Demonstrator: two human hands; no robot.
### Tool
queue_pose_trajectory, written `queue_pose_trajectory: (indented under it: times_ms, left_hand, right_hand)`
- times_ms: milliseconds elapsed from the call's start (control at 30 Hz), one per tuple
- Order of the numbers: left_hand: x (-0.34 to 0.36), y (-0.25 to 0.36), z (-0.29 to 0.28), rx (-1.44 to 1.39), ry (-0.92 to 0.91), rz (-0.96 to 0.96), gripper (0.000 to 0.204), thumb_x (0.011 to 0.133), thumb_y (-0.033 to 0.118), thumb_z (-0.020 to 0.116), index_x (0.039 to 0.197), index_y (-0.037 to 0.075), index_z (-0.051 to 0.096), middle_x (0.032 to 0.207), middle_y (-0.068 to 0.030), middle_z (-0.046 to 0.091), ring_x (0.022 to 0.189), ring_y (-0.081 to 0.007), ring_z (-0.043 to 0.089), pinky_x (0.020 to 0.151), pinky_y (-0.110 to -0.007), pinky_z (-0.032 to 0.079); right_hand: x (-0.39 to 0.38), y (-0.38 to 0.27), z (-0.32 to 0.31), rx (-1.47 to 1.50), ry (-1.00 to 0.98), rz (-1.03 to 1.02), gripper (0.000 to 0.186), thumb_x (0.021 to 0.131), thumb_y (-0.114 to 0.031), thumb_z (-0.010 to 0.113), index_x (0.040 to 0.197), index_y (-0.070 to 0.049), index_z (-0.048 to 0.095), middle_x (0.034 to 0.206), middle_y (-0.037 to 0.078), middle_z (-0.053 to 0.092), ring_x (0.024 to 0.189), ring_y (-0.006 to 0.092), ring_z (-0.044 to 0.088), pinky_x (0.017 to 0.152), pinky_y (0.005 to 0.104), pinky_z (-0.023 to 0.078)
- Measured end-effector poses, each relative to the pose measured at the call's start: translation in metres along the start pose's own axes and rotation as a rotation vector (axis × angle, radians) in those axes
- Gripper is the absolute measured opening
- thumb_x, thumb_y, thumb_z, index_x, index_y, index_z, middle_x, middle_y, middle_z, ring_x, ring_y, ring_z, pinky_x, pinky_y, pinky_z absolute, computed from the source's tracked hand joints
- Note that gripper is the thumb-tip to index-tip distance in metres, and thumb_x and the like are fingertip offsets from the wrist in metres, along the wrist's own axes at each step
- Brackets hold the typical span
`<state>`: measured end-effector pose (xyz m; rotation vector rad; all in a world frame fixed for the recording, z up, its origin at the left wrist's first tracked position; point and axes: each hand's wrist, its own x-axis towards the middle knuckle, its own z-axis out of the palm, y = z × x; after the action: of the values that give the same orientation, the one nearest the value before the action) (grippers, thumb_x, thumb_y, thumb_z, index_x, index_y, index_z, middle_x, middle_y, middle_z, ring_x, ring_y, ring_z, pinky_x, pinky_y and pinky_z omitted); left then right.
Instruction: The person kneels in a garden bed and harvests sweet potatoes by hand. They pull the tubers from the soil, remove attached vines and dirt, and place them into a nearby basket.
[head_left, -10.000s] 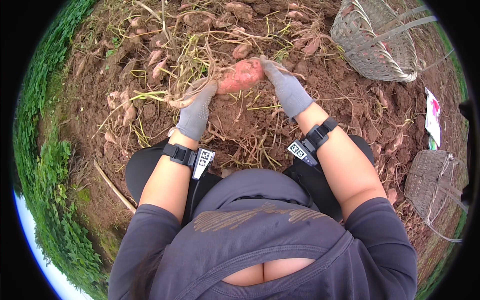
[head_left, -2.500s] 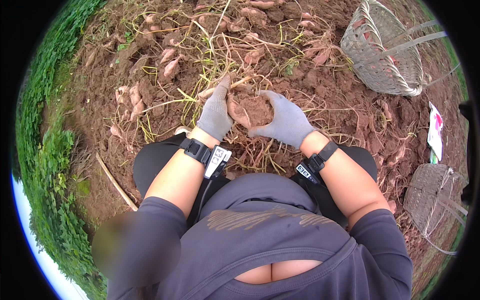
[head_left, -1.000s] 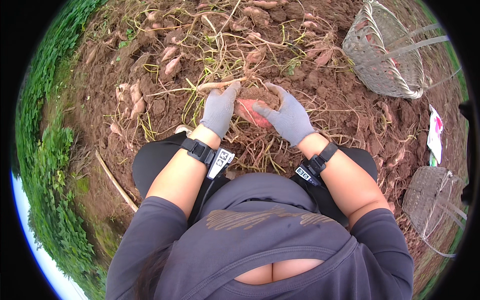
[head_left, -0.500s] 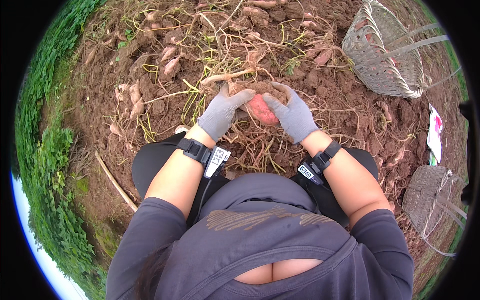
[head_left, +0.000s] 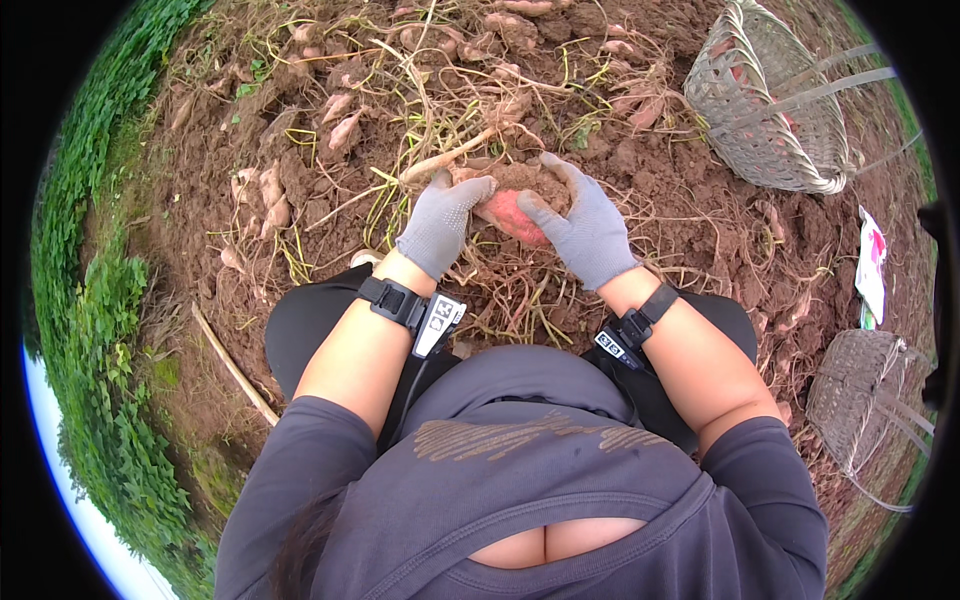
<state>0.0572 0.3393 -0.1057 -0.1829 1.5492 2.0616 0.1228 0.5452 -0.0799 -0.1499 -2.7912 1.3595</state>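
Observation:
Between my two grey-gloved hands is a reddish sweet potato (head_left: 513, 216), with brown soil caked on its far side. My left hand (head_left: 441, 222) is closed on its left end, the thumb lying along the top. My right hand (head_left: 585, 222) curls round the right end and the soil there, thumb on the red skin. Just beyond my hands lies a pale, thick vine stem (head_left: 450, 157) with roots. The undersides of the sweet potato and most fingertips are hidden.
A woven basket (head_left: 765, 125) with some reddish roots inside stands at the far right. Another basket (head_left: 858, 395) and a white packet (head_left: 871, 268) are nearer on the right. Sweet potatoes (head_left: 270, 200) lie on soil to the left. A stick (head_left: 235, 365) lies by my left knee.
The sweet potato has turned and shifted slightly left in my hands. My right thumb has moved along it, and the pale stem beyond now slants more steeply.

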Motion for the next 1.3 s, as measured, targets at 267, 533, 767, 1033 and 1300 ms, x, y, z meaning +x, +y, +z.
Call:
queue_pose_trajectory:
  times_ms: [267, 533, 767, 1033, 1300]
  left_hand:
    - [-0.009, -0.004, 0.012, -0.013, 0.159, 0.131, 0.031, 0.099, 0.016, 0.063, 0.124, -0.001, 0.057, 0.109, -0.0092, 0.067, 0.099, -0.0176, 0.065, 0.087, -0.032, 0.054]
    - [-0.007, -0.008, 0.002, -0.138, 0.131, 0.106, 0.029, 0.097, 0.013, 0.06, 0.122, -0.001, 0.057, 0.11, -0.0136, 0.069, 0.101, -0.0224, 0.067, 0.093, -0.034, 0.054]
    - [-0.008, -0.004, 0.01, -0.043, 0.145, 0.131, 0.031, 0.095, 0.012, 0.065, 0.12, -0.003, 0.058, 0.105, -0.0113, 0.07, 0.095, -0.0188, 0.068, 0.086, -0.031, 0.054]
    - [-0.015, 0.0, 0.015, 0.004, 0.071, 0.088, 0.028, 0.092, 0.009, 0.066, 0.116, -0.005, 0.062, 0.102, -0.0092, 0.071, 0.091, -0.016, 0.069, 0.082, -0.028, 0.054]
    - [-0.013, 0.002, 0.013, 0.038, 0.042, 0.089, 0.027, 0.089, 0.008, 0.059, 0.114, -0.002, 0.058, 0.108, -0.013, 0.066, 0.098, -0.0197, 0.066, 0.091, -0.033, 0.054]
  right_hand:
    - [-0.001, -0.004, -0.001, -0.011, -0.067, -0.025, 0.067, 0.095, -0.044, 0.072, 0.143, -0.002, 0.055, 0.139, 0.02, 0.062, 0.129, 0.03, 0.06, 0.109, 0.0377, 0.046]
    - [0.021, 0.019, 0.007, 0.51, -0.042, 0.297, 0.056, 0.096, -0.042, 0.071, 0.129, 0.002, 0.064, 0.106, 0.012, 0.075, 0.096, 0.0163, 0.07, 0.087, 0.0296, 0.054]
    - [0.025, 0.017, 0.004, 0.267, -0.088, 0.291, 0.098, 0.082, -0.06, 0.078, 0.15, 0.002, 0.045, 0.141, 0.027, 0.058, 0.133, 0.0329, 0.057, 0.109, 0.0382, 0.047]
    - [0.005, -0.01, -0.011, 0.016, -0.306, 0.062, 0.092, 0.072, -0.066, 0.081, 0.137, -0.005, 0.06, 0.125, 0.024, 0.069, 0.115, 0.0378, 0.067, 0.1, 0.0432, 0.052]
    - [0.01, -0.01, -0.006, 0.068, -0.315, 0.14, 0.075, 0.084, -0.064, 0.072, 0.125, -0.002, 0.068, 0.11, 0.024, 0.073, 0.106, 0.0362, 0.072, 0.091, 0.0417, 0.055]
